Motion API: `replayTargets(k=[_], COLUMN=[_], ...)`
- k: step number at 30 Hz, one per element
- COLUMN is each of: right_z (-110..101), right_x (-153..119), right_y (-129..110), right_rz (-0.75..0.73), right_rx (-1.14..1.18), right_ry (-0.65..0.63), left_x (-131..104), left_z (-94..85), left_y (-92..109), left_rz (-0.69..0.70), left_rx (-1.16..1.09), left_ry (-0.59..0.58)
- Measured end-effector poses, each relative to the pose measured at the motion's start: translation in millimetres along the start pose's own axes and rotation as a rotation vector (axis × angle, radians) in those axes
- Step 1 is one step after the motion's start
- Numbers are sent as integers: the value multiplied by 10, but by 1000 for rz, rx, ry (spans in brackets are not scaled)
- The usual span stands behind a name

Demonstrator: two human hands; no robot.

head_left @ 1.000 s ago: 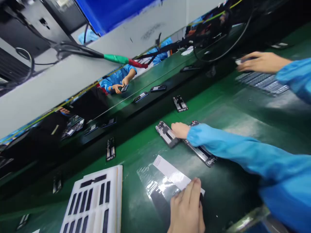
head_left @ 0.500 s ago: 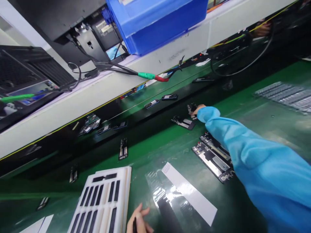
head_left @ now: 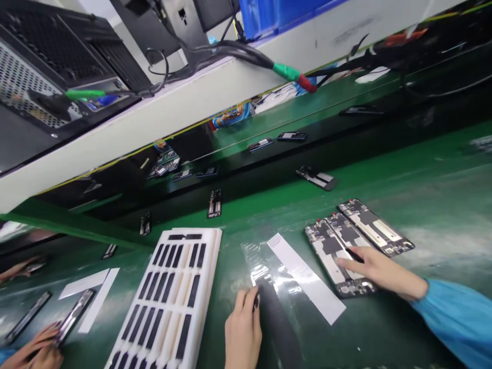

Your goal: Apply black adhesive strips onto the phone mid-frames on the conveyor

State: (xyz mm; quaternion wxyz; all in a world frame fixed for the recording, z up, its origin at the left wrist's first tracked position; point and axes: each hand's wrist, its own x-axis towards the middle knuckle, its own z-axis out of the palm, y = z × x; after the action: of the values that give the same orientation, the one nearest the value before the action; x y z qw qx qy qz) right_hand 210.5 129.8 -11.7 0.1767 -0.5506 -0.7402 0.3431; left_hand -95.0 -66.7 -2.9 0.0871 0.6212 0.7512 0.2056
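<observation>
Head view, on the green bench: phone frames, three, side by side, inboard of the far edge. Right hand, over their near ends, fingers narrow; whether it grips the dark piece between them, I cannot tell. Left hand, closed on a small dark item, beside clear film. White strip, one, between the hands.

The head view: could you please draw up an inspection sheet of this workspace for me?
Surface: green worktop, glossy, with reflections.
Job's things: three opened phone units; white tray holding black strips.
Clutter: white paper strip and clear film, close together.
Hands: left hand near the film, fingers closed on a small dark item; right hand at the phone units, grip unclear.
Cables: black cables along the shelf.
Surroundings: blue bin above; another person's hands at left.
</observation>
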Motion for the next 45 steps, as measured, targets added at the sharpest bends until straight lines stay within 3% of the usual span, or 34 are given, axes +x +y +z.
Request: replayTargets(k=[3, 6, 8, 12, 14, 17, 21, 25, 31, 40, 43, 45], right_z=[159, 117, 78, 219, 435, 828, 1177, 1292, 1372, 1426, 1390, 1315], right_x=[-247, -355, -402, -408, -349, -213, -82, -80, -105, -86, -87, -113], right_y=[122, 55, -123, -700, -967, -1165, -1058, -884, -888, -891, -899, -936], right_rz=[-16, 5, 35, -58, -100, -28, 24, -32, -96, 5, 47, 78], right_rx=[-130, -415, -472, -98, 174, 556, 677, 609, 552, 718, 788, 853], right_ry=[-114, -35, 51, 48, -40, -185, -242, -186, -195, -177, -151, -126], left_x=[-19, -47, -65, -76, -62, -21, 47, 92, 105, 99, 92, 88], left_z=[-10, -2, 17, 59, 70, 69, 57, 54, 48, 105, 119, 121], left_y=[7, -9, -19, -14, -1, 24, 53, 66, 45, -23, -24, -3], left_rz=[48, 71, 77, 82, 100, 129, 113, 56, 65, 68, 21, -74], left_rx=[110, 193, 226, 262, 279, 311, 329, 310, 268, 241, 114, -85], left_ry=[-62, -123, -169, -220, -235, -276, -371, -445, -454, -448, -403, -306])
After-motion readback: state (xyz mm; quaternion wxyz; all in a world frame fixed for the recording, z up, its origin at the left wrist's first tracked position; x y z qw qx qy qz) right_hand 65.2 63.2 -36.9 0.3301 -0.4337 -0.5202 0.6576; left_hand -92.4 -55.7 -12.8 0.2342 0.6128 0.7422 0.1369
